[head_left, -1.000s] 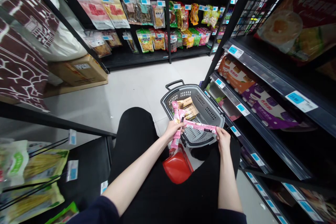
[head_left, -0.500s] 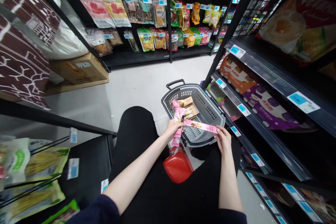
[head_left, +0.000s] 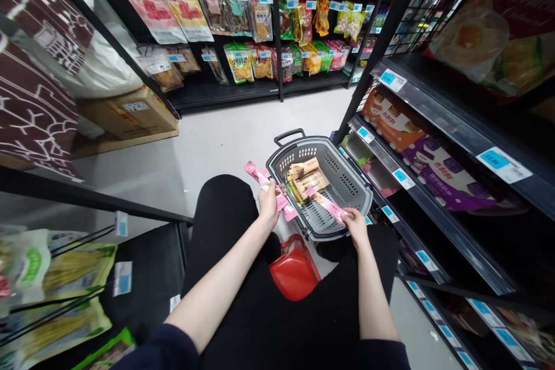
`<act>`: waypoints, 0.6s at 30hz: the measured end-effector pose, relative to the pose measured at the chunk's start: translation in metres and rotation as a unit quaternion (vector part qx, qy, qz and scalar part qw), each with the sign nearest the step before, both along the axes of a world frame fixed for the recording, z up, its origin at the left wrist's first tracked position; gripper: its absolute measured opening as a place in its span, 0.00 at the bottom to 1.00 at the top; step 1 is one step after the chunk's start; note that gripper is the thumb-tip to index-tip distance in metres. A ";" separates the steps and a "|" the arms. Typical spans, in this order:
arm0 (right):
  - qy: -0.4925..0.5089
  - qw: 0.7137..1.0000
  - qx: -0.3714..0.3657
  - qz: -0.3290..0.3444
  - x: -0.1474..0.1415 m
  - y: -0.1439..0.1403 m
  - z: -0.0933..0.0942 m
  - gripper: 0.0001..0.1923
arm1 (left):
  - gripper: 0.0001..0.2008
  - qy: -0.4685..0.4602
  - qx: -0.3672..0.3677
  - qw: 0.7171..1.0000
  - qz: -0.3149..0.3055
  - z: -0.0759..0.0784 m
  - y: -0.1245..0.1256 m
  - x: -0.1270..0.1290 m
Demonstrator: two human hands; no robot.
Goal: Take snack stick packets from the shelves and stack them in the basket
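Observation:
My left hand (head_left: 269, 203) grips a small bunch of pink stick packets (head_left: 259, 176) just left of a grey shopping basket (head_left: 355, 184) on the floor. My right hand (head_left: 355, 223) holds a single pink stick packet (head_left: 326, 204) over the basket's near rim, its far end pointing into the basket. Several tan snack boxes (head_left: 306, 176) lie inside the basket. A red stool (head_left: 295, 269) shows between my black-clad knees.
Dark shelves with boxed goods (head_left: 429, 162) and blue price tags run along the right. Hanging snack bags (head_left: 243, 63) fill the far shelf. A cardboard box (head_left: 130, 115) sits at the left, and bagged goods (head_left: 56, 277) lie low left. Pale floor (head_left: 208, 144) stretches ahead.
My hands have separated: the left swung its pink packets out to the left of the basket, while the right kept one packet and lowered it toward the basket.

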State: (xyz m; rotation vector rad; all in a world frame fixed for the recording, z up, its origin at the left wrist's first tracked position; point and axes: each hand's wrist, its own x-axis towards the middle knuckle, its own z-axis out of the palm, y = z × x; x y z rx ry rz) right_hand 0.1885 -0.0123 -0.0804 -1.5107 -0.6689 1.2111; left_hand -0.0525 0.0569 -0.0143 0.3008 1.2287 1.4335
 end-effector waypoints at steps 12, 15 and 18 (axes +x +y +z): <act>-0.134 0.983 -0.100 0.073 -0.064 0.034 -0.059 0.07 | 0.12 -0.032 0.049 0.993 -0.103 0.008 -0.004 -0.002; -0.142 0.977 -0.121 0.107 -0.055 0.031 -0.059 0.04 | 0.15 -0.030 0.065 0.989 -0.130 0.008 -0.004 -0.002; -0.137 0.979 -0.109 0.107 -0.044 0.032 -0.050 0.02 | 0.17 -0.025 0.066 0.982 -0.177 0.004 -0.005 0.000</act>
